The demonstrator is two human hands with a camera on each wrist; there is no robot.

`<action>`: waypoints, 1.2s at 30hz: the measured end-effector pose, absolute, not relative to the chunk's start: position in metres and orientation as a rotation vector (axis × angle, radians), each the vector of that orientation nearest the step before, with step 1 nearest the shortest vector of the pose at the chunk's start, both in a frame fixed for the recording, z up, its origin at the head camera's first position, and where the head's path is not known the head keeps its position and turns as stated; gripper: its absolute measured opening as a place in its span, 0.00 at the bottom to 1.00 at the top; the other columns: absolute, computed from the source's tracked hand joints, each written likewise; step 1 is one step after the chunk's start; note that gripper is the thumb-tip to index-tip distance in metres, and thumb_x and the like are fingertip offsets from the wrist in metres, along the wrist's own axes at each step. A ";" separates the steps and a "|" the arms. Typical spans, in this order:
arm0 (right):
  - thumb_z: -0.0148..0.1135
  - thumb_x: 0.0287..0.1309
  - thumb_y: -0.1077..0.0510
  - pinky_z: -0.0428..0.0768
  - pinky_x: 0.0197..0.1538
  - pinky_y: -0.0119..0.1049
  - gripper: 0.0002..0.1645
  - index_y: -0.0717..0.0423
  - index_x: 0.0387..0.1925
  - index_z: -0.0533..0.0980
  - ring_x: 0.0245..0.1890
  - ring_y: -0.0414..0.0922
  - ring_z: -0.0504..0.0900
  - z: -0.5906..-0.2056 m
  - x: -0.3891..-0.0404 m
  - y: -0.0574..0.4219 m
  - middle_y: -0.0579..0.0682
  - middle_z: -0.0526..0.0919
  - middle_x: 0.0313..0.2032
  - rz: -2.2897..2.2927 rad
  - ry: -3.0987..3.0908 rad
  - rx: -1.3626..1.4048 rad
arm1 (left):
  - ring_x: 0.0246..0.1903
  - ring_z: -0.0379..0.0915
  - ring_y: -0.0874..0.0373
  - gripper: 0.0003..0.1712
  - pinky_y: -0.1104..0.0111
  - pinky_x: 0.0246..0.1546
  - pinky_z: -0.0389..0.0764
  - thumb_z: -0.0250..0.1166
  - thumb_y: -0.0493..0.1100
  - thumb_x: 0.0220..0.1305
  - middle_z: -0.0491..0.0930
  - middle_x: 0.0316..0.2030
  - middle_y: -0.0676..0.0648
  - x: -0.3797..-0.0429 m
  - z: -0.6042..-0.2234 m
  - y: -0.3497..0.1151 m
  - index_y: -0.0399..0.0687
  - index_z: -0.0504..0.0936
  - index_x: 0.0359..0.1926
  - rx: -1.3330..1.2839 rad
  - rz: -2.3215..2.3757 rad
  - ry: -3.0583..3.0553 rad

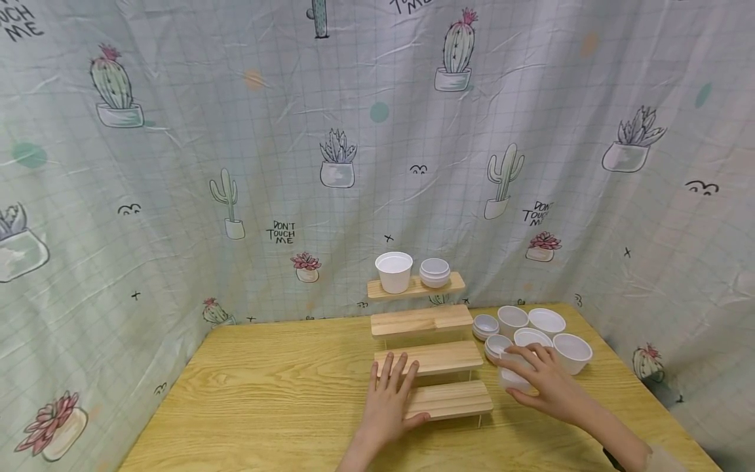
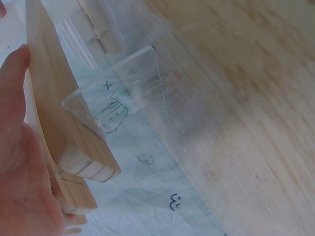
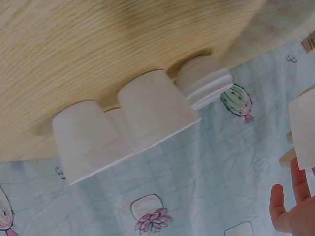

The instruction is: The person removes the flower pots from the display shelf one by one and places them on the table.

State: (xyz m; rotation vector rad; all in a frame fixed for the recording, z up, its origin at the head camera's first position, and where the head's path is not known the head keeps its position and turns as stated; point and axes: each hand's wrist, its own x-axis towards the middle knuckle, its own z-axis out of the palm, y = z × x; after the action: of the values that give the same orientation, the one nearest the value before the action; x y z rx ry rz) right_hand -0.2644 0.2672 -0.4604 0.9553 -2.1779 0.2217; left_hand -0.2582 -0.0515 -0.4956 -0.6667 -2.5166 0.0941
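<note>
My left hand (image 1: pixel 386 406) lies with fairly straight fingers over the left end of the two lowest steps of a wooden display stand (image 1: pixel 451 400). In the left wrist view its thumb and palm are against the wooden boards (image 2: pixel 59 93), beside a clear support panel (image 2: pixel 125 91). With fingers and thumb around it, my right hand (image 1: pixel 548 387) grips a white cup (image 1: pixel 513 379) just right of the stand; the cup (image 3: pixel 304 128) also shows at the right edge of the right wrist view. The top step carries a tall white cup (image 1: pixel 395 274) and a small ribbed bowl (image 1: pixel 434 274).
Several white cups stand grouped behind my right hand, including a cup (image 1: pixel 572 354) at the right and a wide one (image 1: pixel 546 321) at the back. Two small ribbed bowls, one a bowl (image 1: pixel 485 326), sit beside the stand. A cactus-print curtain (image 1: pixel 354 216) surrounds the wooden table (image 1: pixel 265 387).
</note>
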 end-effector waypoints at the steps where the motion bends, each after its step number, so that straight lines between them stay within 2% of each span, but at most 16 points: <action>1: 0.63 0.45 0.41 0.61 0.40 0.40 0.28 0.39 0.51 0.72 0.43 0.43 0.67 -0.462 -0.264 0.268 0.47 0.75 0.47 0.211 -2.188 0.947 | 0.66 0.49 0.47 0.51 0.60 0.62 0.10 0.47 0.77 0.46 0.55 0.67 0.48 -0.258 -0.495 -0.052 0.56 0.53 0.67 -0.667 0.094 -2.515; 7: 0.71 0.32 0.50 0.61 0.38 0.39 0.35 0.38 0.50 0.72 0.44 0.41 0.66 -0.468 -0.266 0.273 0.45 0.74 0.48 0.164 -2.246 0.917 | 0.66 0.49 0.47 0.51 0.59 0.62 0.10 0.47 0.77 0.46 0.55 0.67 0.48 -0.258 -0.495 -0.052 0.56 0.53 0.67 -0.665 0.104 -2.518; 23: 0.72 0.26 0.50 0.63 0.33 0.39 0.33 0.41 0.44 0.74 0.40 0.44 0.69 -0.484 -0.291 0.277 0.48 0.76 0.42 0.077 -2.213 1.010 | 0.66 0.48 0.47 0.51 0.59 0.64 0.13 0.46 0.77 0.47 0.54 0.67 0.48 -0.257 -0.496 -0.052 0.56 0.53 0.67 -0.656 0.109 -2.523; 26: 0.73 0.25 0.50 0.63 0.32 0.37 0.33 0.41 0.43 0.74 0.39 0.44 0.70 -0.487 -0.294 0.278 0.48 0.76 0.41 0.062 -2.225 1.008 | 0.67 0.47 0.47 0.51 0.56 0.67 0.21 0.46 0.77 0.47 0.54 0.67 0.48 -0.257 -0.495 -0.051 0.56 0.52 0.67 -0.658 0.098 -2.534; 28: 0.73 0.25 0.50 0.63 0.32 0.37 0.33 0.41 0.43 0.74 0.39 0.44 0.70 -0.489 -0.296 0.279 0.47 0.76 0.41 0.058 -2.232 1.006 | 0.67 0.47 0.47 0.51 0.54 0.68 0.33 0.46 0.77 0.47 0.53 0.67 0.48 -0.257 -0.495 -0.051 0.56 0.52 0.67 -0.660 0.092 -2.544; 31: 0.74 0.24 0.50 0.63 0.32 0.37 0.34 0.41 0.43 0.74 0.39 0.44 0.71 -0.493 -0.298 0.281 0.47 0.76 0.41 0.051 -2.239 1.004 | 0.67 0.47 0.47 0.51 0.54 0.64 0.49 0.46 0.77 0.47 0.54 0.67 0.47 -0.257 -0.494 -0.051 0.56 0.52 0.67 -0.665 0.084 -2.545; 33: 0.74 0.24 0.50 0.63 0.32 0.38 0.34 0.41 0.43 0.74 0.40 0.44 0.70 -0.495 -0.300 0.282 0.47 0.76 0.41 0.050 -2.241 1.010 | 0.67 0.48 0.47 0.51 0.54 0.62 0.53 0.47 0.76 0.47 0.54 0.67 0.47 -0.257 -0.494 -0.051 0.56 0.52 0.67 -0.666 0.079 -2.544; 36: 0.74 0.25 0.51 0.63 0.33 0.37 0.34 0.42 0.43 0.74 0.40 0.44 0.70 -0.498 -0.301 0.283 0.47 0.76 0.42 0.062 -2.254 1.021 | 0.67 0.47 0.47 0.51 0.53 0.62 0.53 0.47 0.76 0.47 0.54 0.67 0.48 -0.257 -0.494 -0.051 0.56 0.52 0.67 -0.665 0.070 -2.547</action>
State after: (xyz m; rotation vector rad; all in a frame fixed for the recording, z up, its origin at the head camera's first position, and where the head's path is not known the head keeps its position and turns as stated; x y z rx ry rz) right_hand -0.3013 0.2827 -0.4976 1.0207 -2.2536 0.0624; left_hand -0.2570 -0.0508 -0.4938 -0.6649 -2.5470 0.0700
